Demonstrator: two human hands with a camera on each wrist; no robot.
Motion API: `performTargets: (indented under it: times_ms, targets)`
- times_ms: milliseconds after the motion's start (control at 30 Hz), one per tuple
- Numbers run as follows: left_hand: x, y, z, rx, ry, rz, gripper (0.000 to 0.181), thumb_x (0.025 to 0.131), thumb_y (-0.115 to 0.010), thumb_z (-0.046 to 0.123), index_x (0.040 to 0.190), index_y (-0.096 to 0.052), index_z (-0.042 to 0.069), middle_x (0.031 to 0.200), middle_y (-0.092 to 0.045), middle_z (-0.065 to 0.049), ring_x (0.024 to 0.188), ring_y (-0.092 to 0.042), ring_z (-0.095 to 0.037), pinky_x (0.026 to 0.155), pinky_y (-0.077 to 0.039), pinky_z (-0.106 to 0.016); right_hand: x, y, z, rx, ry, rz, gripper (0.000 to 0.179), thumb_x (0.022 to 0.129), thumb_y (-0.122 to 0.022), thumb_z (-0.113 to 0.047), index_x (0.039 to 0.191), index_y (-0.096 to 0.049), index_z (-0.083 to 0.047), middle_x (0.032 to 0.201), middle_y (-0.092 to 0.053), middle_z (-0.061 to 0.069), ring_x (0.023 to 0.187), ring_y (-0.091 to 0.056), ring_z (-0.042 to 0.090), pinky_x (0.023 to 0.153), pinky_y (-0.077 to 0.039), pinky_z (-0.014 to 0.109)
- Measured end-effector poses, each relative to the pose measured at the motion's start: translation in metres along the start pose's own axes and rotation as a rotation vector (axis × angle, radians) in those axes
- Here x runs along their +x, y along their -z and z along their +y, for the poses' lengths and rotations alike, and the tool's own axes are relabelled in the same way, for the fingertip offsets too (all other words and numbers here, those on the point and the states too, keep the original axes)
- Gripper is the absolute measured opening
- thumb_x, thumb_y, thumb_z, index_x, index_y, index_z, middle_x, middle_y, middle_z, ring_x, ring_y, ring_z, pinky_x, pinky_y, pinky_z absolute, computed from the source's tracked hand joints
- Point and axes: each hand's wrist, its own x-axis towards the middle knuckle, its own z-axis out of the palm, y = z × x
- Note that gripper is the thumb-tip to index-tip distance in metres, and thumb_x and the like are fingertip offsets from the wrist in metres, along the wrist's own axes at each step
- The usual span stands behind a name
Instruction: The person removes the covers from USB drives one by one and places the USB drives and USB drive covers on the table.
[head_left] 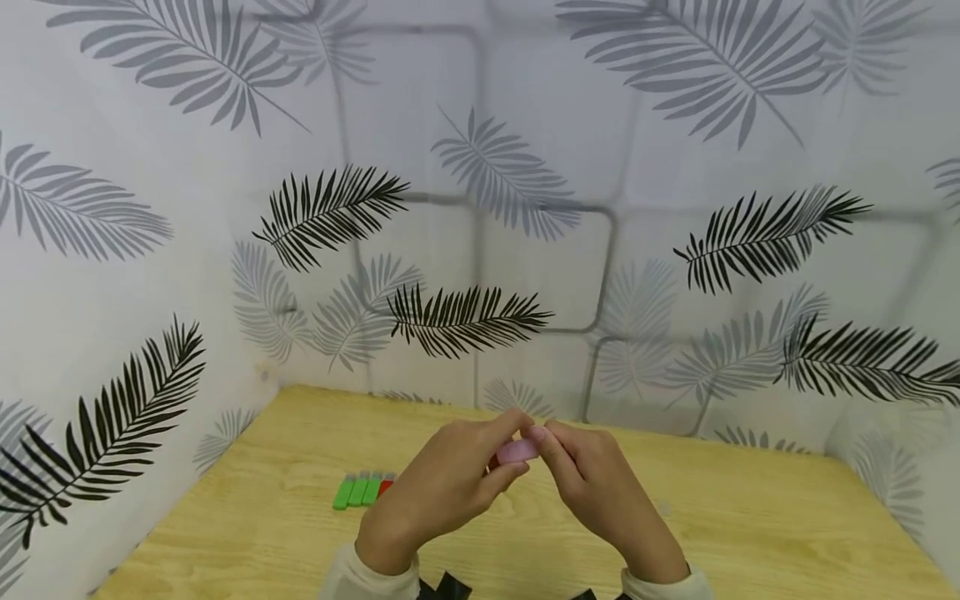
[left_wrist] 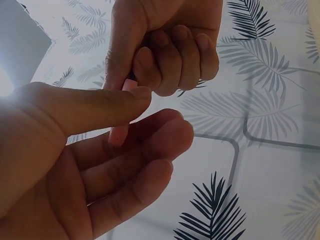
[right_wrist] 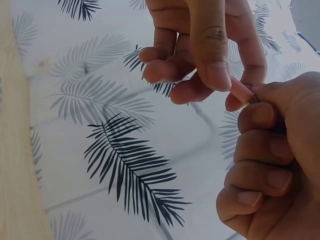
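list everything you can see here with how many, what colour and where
table: one, yellow wood-look, beneath the hands
leaf-patterned backdrop: count unclear, white with grey and black leaves, behind the table
pink piece: one, pink with a darker end, held above the table
green pieces: three, green with grey tips, row on the table's left
red piece: one visible, red, beside the green ones, partly hidden
sleeves: two, cream, at the wrists
left hand: one, bare, holding the pink piece
right hand: one, bare, pinching its darker end
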Motion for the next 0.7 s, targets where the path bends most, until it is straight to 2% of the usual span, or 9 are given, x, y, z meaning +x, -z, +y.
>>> performTargets:
  times_ms: [67, 233, 433, 700]
  targets:
    - [-0.0004, -0.0003, 0.0001, -0.002, -0.006, 0.003, 0.022, 0.091, -0.067, 0.012, 0.110, -0.055, 0.015, 0.065, -0.045, 0.010, 0.053, -0.040, -0.002, 0.053, -0.036, -0.017, -0.0003, -0.0003, 0.0004, 0.005, 0.007, 0.003, 0.039, 0.101, -0.048, -0.008, 0.065, -0.042, -0.019, 0.057, -0.027, -0.017, 0.047, -0.019, -0.006, 0.041, -0.022, 0.013]
    - [-0.0003, -0.0004, -0.0003, -0.009, -0.014, 0.006, 0.025, 0.089, -0.069, 0.008, 0.108, -0.054, 0.015, 0.070, -0.054, 0.009, 0.055, -0.047, 0.001, 0.055, -0.041, -0.017, 0.0002, -0.0008, 0.0013, 0.013, 0.021, 0.000, 0.038, 0.101, -0.048, -0.008, 0.065, -0.042, -0.017, 0.059, -0.026, -0.017, 0.048, -0.019, -0.005, 0.042, -0.022, 0.014]
    - [-0.0002, -0.0008, 0.0005, 0.000, -0.008, 0.012, 0.021, 0.092, -0.066, 0.013, 0.110, -0.056, 0.016, 0.064, -0.046, 0.010, 0.052, -0.040, -0.001, 0.052, -0.036, -0.017, -0.0006, 0.0004, 0.0013, 0.012, 0.010, -0.008, 0.038, 0.101, -0.047, -0.008, 0.065, -0.041, -0.018, 0.058, -0.026, -0.017, 0.048, -0.020, -0.006, 0.042, -0.023, 0.013]
    - [0.0003, -0.0010, 0.0009, 0.005, -0.001, 0.005, 0.021, 0.091, -0.067, 0.013, 0.109, -0.057, 0.017, 0.067, -0.048, 0.012, 0.054, -0.043, -0.001, 0.054, -0.038, -0.018, -0.0016, 0.0038, 0.0013, 0.012, -0.010, -0.018, 0.039, 0.101, -0.048, -0.010, 0.065, -0.040, -0.019, 0.059, -0.025, -0.017, 0.050, -0.020, -0.005, 0.043, -0.022, 0.015]
